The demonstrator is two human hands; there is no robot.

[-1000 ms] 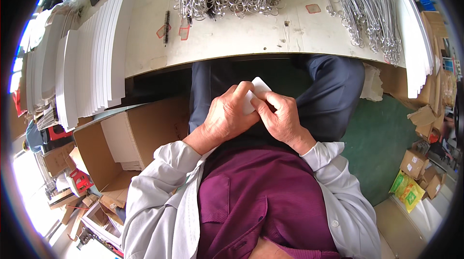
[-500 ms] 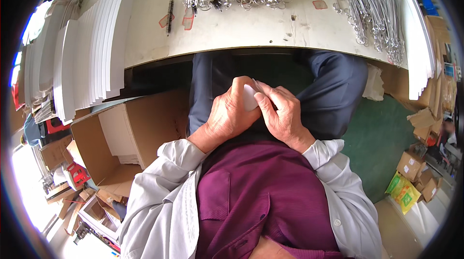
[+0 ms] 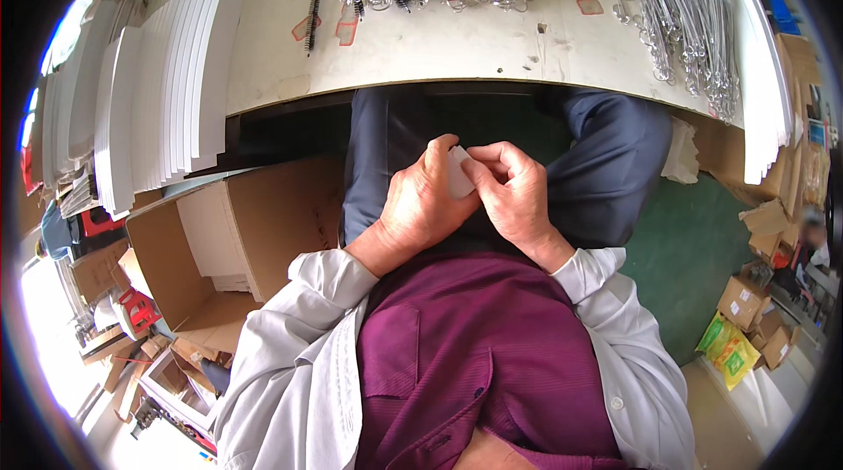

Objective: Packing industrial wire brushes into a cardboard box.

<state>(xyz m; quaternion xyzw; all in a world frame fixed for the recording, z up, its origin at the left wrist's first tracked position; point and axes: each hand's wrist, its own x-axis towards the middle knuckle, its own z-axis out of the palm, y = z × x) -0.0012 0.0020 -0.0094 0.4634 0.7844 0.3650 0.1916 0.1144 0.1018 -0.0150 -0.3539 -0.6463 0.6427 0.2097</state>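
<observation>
1. Currently, the left hand (image 3: 421, 200) is grasping a small white piece (image 3: 458, 175), which is sitting between both hands.
2. From 4 o'clock, the right hand (image 3: 516, 198) is reaching its edge with the thumb; I cannot tell whether that grip is pinching.
3. At 12, the table (image 3: 421, 59) edge is curving past, well apart.
4. Toward 8, a cardboard box (image 3: 285, 226) is gaping; toward 4, green floor (image 3: 702, 264) is spreading.
</observation>
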